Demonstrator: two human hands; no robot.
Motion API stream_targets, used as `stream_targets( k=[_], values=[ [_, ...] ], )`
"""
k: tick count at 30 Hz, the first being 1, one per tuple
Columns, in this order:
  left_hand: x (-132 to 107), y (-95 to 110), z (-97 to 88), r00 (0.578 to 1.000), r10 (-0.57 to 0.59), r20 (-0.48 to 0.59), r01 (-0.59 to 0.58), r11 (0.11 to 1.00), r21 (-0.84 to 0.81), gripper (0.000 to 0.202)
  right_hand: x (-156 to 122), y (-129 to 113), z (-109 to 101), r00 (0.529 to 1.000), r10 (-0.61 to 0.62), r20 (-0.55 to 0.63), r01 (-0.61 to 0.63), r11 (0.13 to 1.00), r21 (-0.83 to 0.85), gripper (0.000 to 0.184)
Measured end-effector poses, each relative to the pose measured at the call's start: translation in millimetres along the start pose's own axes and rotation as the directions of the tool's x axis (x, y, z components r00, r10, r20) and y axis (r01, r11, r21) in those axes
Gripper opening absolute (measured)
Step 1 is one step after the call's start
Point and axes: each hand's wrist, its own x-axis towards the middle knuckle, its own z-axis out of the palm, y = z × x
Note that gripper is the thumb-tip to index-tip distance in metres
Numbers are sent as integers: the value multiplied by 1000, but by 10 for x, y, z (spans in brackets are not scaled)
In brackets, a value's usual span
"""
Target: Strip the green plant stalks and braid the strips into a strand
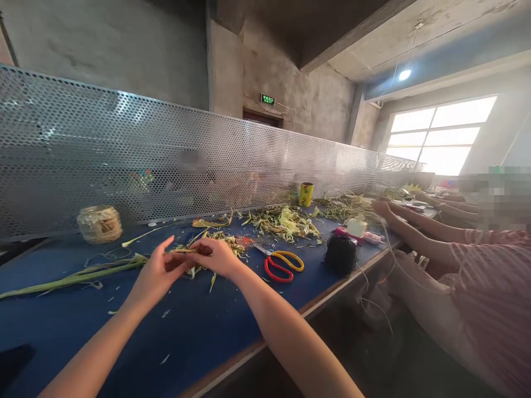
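My left hand (160, 269) and my right hand (216, 256) meet over the blue table, fingertips bent together in a pinch. A thin, pale yellow plant strip (181, 251) shows between them, mostly covered by the fingers. Just behind and beneath lies a heap of dry plant scraps (236, 246). To the right of my right hand rest scissors (284, 265) with one red and one yellow handle, blades apart. On the left, a long green stalk (70, 281) lies flat, its tip near my left hand.
A perforated metal screen (166, 143) runs along the table's back. Before it stand a straw-wrapped jar (99, 224) and a yellow can (306, 194). A black ball of yarn (340, 255) sits near the front edge. At right, another person's arms (418, 232) reach over the table.
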Motion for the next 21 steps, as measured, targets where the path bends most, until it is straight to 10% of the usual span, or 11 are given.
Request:
stream_targets(
  k=[12, 21],
  values=[
    [-45, 101, 27, 984, -125, 128, 122, 992, 31, 86, 54, 114, -26, 994, 64, -89, -69, 997, -46, 20],
    [-11, -94, 76, 984, 130, -119, -127, 991, 33, 94, 60, -7, 19, 994, 78, 82, -85, 993, 87, 24]
  ],
)
